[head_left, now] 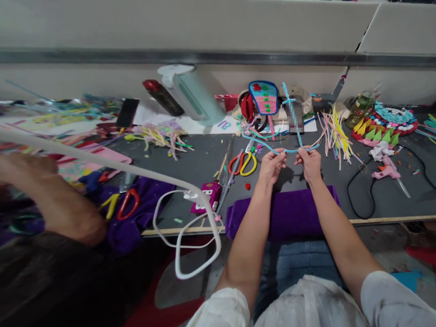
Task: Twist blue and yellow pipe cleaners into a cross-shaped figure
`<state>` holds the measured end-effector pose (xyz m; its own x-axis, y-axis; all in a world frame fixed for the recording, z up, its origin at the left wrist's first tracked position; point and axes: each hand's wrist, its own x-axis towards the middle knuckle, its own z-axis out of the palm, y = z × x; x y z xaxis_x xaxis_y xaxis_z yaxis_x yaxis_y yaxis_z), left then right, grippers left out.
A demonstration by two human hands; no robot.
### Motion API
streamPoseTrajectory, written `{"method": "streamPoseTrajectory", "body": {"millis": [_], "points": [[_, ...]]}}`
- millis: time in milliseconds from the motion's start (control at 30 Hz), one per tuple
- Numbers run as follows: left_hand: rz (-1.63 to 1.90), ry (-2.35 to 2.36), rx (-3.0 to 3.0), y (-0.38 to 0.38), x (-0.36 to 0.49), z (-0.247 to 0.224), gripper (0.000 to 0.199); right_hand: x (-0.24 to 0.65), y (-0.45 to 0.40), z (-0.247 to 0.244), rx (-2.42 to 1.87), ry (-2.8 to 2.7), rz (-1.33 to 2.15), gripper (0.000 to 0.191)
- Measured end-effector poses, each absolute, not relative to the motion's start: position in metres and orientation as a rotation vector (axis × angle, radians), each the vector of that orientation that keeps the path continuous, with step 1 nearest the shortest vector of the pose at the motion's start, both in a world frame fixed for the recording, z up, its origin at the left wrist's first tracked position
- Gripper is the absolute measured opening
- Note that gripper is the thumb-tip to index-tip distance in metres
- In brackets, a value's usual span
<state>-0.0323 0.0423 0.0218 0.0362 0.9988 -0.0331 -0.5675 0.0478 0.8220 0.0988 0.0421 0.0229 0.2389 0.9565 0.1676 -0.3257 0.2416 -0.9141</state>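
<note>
A: Fingers, quick?
B: Both pinched narrow. My left hand (273, 164) has a thin, light-blue fuzzy pipe-cleaner strand (291, 151); my right hand (309, 162) nips a straight, light-blue fuzzy pipe-cleaner stem (297, 126) at its near end, where it meets the strand. Joined there or not, can't tell; my fingers cover it.

A: Where's all that?
B: In front of me, above the dark grey table (204, 154). Stem points away, with a crosspiece near its far end. Strand end pokes out past my right hand.

A: Why both hands?
B: Soft wire probably bends and twists easily, so two grips should steady the curve and pin the meeting point.

A: Dark, upright phone-like slab (300, 113) behind?
B: Perhaps propped so I can see it hands-free. Screen's blurred.

A: Rest?
B: Rolled purple cloth (296, 215) under my arms at the near edge, maybe padding. Scissors with red and yellow handles (251, 155) near my left hand, likely for easy reach. Loose pastel pipe-cleaner bundle (335, 136) near my right, same reason I'd guess. Pink glue gun (386, 171) farther right, seemingly parked aside.
</note>
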Motion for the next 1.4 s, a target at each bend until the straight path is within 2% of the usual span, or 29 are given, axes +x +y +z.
{"method": "streamPoseTrajectory", "body": {"millis": [533, 667, 767, 933, 1400], "points": [[1.473, 0.884, 0.643, 0.043, -0.026, 0.024, 0.027, 0.094, 0.030, 0.022, -1.049, -1.214, 0.684, 0.025], [1.449, 0.804, 0.660, 0.041, -0.025, 0.026, 0.028, 0.096, 0.034, 0.023, -0.953, -1.151, 0.849, 0.027], [1.440, 0.805, 0.675, 0.040, -0.024, 0.026, 0.035, 0.096, 0.038, 0.024, -0.881, -1.045, 1.024, 0.031], [1.541, 0.855, 0.649, 0.043, -0.026, 0.021, 0.033, 0.097, 0.040, 0.024, -0.812, -0.960, 1.211, 0.036], [1.542, 0.866, 0.789, 0.040, -0.024, 0.022, 0.035, 0.106, 0.047, 0.021, -0.846, -0.819, 1.134, 0.029]]}}
